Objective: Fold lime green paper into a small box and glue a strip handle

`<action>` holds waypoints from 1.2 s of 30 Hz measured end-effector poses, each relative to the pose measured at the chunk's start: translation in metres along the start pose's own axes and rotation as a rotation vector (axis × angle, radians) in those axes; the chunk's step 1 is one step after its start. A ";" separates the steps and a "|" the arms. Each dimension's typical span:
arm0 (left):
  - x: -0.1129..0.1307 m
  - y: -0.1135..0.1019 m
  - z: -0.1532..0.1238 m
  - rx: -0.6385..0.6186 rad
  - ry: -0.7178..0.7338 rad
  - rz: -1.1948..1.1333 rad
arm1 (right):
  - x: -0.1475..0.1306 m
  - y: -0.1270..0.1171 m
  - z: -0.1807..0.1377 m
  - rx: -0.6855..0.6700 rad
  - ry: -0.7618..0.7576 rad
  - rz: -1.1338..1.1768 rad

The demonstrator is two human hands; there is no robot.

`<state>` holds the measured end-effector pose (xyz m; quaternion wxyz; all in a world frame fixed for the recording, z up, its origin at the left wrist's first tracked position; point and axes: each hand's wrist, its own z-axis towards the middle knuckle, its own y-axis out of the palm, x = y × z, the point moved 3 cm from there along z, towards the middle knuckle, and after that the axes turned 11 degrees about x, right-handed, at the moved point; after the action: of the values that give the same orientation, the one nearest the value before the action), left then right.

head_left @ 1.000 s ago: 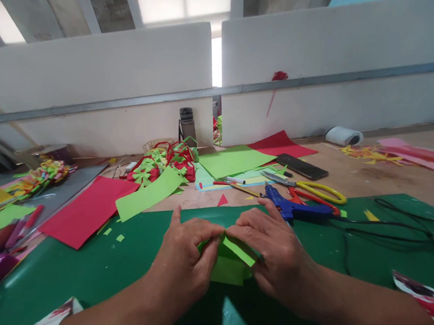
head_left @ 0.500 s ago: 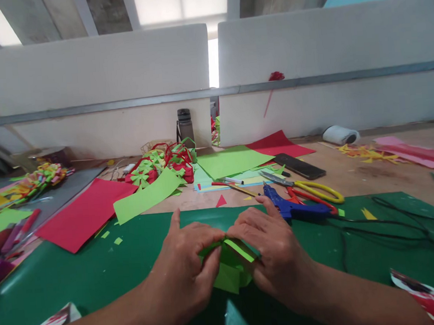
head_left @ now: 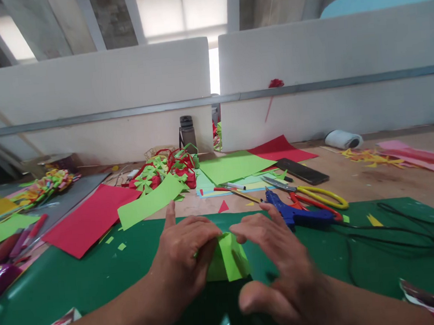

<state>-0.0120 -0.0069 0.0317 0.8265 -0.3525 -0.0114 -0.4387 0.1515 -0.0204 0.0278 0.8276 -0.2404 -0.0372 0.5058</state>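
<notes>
A folded piece of light green paper point(head_left: 227, 261) lies on the dark green cutting mat point(head_left: 91, 277) in front of me. My left hand point(head_left: 185, 257) has its fingers curled against the paper's left edge and pinches it, with the thumb raised. My right hand point(head_left: 281, 267) is over the paper's right side with its fingers spread. Its fingertips touch the top fold and its thumb hangs free below. The paper's lower left part is hidden behind my left fingers.
A blue glue gun point(head_left: 294, 211) and yellow-handled scissors point(head_left: 313, 195) lie just beyond my right hand, with black cables point(head_left: 395, 228) across the mat. Red and green sheets point(head_left: 93, 217), paper flowers point(head_left: 165, 169), a phone point(head_left: 302, 171), a bottle point(head_left: 187, 130) and a white partition point(head_left: 95, 99) lie farther back.
My right hand has let go of its pinch and opened over the paper. The folded piece now lies flatter on the mat. The view has tilted slightly.
</notes>
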 end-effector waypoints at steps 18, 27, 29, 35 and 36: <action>-0.010 0.006 0.002 -0.103 -0.061 -0.121 | 0.028 0.014 -0.003 -0.086 0.215 0.263; -0.010 0.006 0.002 -0.063 -0.005 -0.114 | 0.020 0.012 -0.003 -0.120 0.220 0.158; -0.011 0.004 0.003 -0.012 0.057 -0.103 | 0.020 0.012 -0.002 -0.132 0.257 0.151; -0.010 0.003 0.001 0.064 0.294 -0.020 | 0.022 0.014 -0.003 -0.152 0.252 0.143; -0.010 0.003 0.000 0.079 0.317 -0.015 | 0.022 0.015 -0.004 -0.151 0.240 0.141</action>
<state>-0.0155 0.0013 0.0266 0.8278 -0.2458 0.0993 -0.4944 0.1511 0.0026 0.0143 0.7681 -0.3626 0.0411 0.5261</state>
